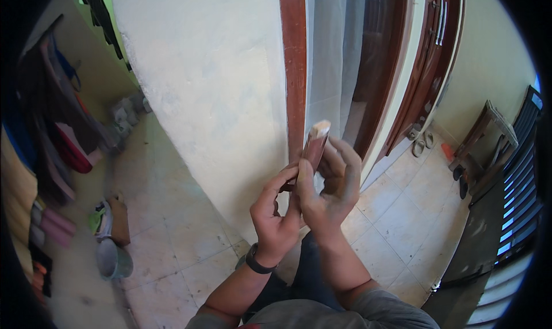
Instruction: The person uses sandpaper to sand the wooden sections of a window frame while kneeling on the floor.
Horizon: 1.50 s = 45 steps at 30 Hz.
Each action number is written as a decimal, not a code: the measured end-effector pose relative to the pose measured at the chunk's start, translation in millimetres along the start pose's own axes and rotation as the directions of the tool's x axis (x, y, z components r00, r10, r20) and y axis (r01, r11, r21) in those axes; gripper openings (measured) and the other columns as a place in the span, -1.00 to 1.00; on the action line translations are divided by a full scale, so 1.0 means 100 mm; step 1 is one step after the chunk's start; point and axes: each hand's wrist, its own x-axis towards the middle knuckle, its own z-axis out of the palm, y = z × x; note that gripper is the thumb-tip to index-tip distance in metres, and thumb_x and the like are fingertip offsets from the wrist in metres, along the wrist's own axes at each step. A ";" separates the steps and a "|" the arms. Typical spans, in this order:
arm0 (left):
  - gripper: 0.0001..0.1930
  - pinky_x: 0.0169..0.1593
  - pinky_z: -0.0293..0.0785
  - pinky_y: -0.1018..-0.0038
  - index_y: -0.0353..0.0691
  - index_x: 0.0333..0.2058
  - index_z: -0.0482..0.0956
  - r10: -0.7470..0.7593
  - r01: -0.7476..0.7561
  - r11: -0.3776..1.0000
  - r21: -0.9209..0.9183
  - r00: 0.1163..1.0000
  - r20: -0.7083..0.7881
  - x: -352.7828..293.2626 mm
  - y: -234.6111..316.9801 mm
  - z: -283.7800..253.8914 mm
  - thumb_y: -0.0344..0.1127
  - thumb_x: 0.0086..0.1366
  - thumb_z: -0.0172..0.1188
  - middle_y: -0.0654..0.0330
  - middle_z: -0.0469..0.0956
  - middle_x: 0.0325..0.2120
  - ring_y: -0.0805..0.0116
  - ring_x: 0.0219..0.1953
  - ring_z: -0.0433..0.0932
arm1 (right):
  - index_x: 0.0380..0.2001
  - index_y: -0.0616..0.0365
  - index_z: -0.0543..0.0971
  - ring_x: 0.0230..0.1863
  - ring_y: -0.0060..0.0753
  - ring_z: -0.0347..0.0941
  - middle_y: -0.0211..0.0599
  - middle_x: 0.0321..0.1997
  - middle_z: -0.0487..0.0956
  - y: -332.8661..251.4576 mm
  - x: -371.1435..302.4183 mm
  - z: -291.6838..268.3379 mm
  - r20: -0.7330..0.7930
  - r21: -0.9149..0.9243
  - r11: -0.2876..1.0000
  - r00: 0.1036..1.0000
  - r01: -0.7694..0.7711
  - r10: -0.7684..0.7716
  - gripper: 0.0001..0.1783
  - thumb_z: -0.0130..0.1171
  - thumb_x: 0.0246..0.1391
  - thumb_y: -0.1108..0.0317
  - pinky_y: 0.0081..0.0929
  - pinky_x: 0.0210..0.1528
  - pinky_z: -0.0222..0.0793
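A short reddish-brown bar (314, 149) with a pale, rough upper end stands tilted upright in front of me. Its exact kind I cannot make out. My right hand (330, 194) grips it, thumb on the near side and fingers curled behind. Closed around its lower part is my left hand (273, 214), whose thumb and fingers meet close to the right thumb. The bar's lower end is hidden by both hands. A black band (257, 261) circles my left wrist. Behind the hands rises a cream plastered wall (207, 70), ending at a red-brown window frame (295, 58).
On the left, clothes (63, 122) hang above the tiled floor (167, 231), with a bucket (114, 259) and a brown box (119, 220) below. To the right are a wooden door (422, 70), sandals (418, 148), a wooden stand (483, 127) and a dark slatted gate (517, 196).
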 end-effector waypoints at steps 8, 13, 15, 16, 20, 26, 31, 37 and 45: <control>-0.40 0.24 0.56 0.14 -0.49 0.32 0.39 0.494 -0.444 0.761 0.473 0.869 0.022 0.24 0.31 -0.49 -0.44 0.35 0.34 -0.20 0.67 0.07 0.01 0.07 0.66 | 0.26 0.29 0.70 0.18 -0.01 0.70 0.05 0.22 0.68 0.37 0.84 0.39 -0.116 -0.232 0.831 0.834 0.505 -0.539 -0.37 0.52 0.05 0.64 -0.23 0.18 0.67; -0.44 0.32 0.48 0.06 -0.45 0.27 0.42 0.599 -0.504 0.563 0.655 0.795 0.097 0.52 0.25 -0.94 -0.38 0.36 0.33 -0.18 0.58 0.11 -0.01 0.16 0.55 | 0.22 0.23 0.75 0.06 -0.15 0.60 -0.05 0.18 0.69 0.45 0.91 0.47 -0.121 -0.363 0.812 0.841 0.457 -0.527 -0.37 0.52 0.01 0.66 -0.29 0.12 0.60; -0.42 0.43 0.39 -0.01 -0.41 0.29 0.40 0.610 -0.471 0.432 0.769 0.781 0.136 0.66 0.19 -1.06 -0.32 0.37 0.33 -0.17 0.39 0.27 -0.04 0.35 0.39 | 0.20 0.31 0.74 0.05 -0.17 0.68 0.04 0.15 0.69 0.50 0.94 0.52 -0.182 -0.245 0.859 0.849 0.449 -0.496 -0.46 0.49 0.11 0.64 -0.36 0.07 0.63; -0.42 0.43 0.39 -0.01 -0.41 0.29 0.40 0.608 -0.475 0.429 0.768 0.781 0.143 0.72 0.17 -1.05 -0.32 0.37 0.33 -0.17 0.39 0.27 -0.04 0.35 0.39 | 0.20 0.31 0.74 0.05 -0.17 0.68 0.04 0.15 0.69 0.51 0.98 0.54 -0.188 -0.246 0.861 0.850 0.445 -0.493 -0.46 0.49 0.11 0.64 -0.36 0.07 0.63; -0.34 0.51 0.29 -0.11 -0.35 0.35 0.34 0.603 -0.447 0.446 0.776 0.790 0.108 0.79 0.06 -1.10 -0.30 0.35 0.36 -0.19 0.17 0.41 -0.13 0.45 0.28 | 0.16 0.28 0.77 -0.02 -0.18 0.64 -0.02 0.14 0.70 0.47 1.02 0.60 -0.214 -0.262 0.835 0.815 0.483 -0.539 -0.46 0.55 0.05 0.63 -0.36 0.03 0.59; -0.23 0.55 0.19 -0.18 -0.31 0.42 0.22 0.547 -0.400 0.572 0.716 0.836 0.031 0.86 -0.03 -0.97 -0.29 0.32 0.37 -0.18 0.13 0.41 -0.22 0.50 0.21 | 0.08 0.28 0.80 -0.07 -0.10 0.65 0.09 0.09 0.69 0.78 0.52 0.41 -0.149 -0.383 0.835 0.866 0.395 -0.478 -0.49 0.56 -0.01 0.65 -0.34 -0.02 0.59; -0.19 0.56 0.17 -0.15 -0.27 0.44 0.16 0.495 -0.340 0.604 0.721 0.869 -0.004 0.84 -0.05 -1.13 -0.25 0.32 0.36 -0.17 0.13 0.41 -0.22 0.51 0.20 | 0.04 0.46 0.77 -0.10 -0.18 0.63 0.11 0.08 0.65 0.30 1.37 0.68 -0.109 -0.269 0.756 0.761 0.597 -0.640 -0.61 0.44 0.11 0.70 -0.39 -0.08 0.58; -0.16 0.58 0.12 -0.10 -0.29 0.46 0.14 0.532 -0.457 0.663 0.593 0.845 0.058 0.85 -0.13 -1.08 -0.22 0.33 0.37 -0.15 0.17 0.39 -0.16 0.50 0.21 | 0.00 0.38 0.79 -0.02 -0.05 0.62 0.14 0.07 0.64 0.80 0.52 0.43 -0.142 -0.345 0.855 0.879 0.387 -0.455 -0.59 0.50 0.01 0.69 -0.32 -0.07 0.59; -0.12 0.57 0.11 -0.06 -0.32 0.48 0.13 0.543 -0.476 0.688 0.548 0.838 0.045 0.86 -0.14 -1.09 -0.03 0.37 0.33 -0.19 0.19 0.42 -0.12 0.51 0.19 | 0.02 0.38 0.78 -0.06 -0.03 0.56 0.14 0.09 0.62 0.64 0.55 0.43 -0.156 -0.345 0.875 0.899 0.340 -0.410 -0.53 0.47 -0.05 0.69 -0.27 -0.06 0.54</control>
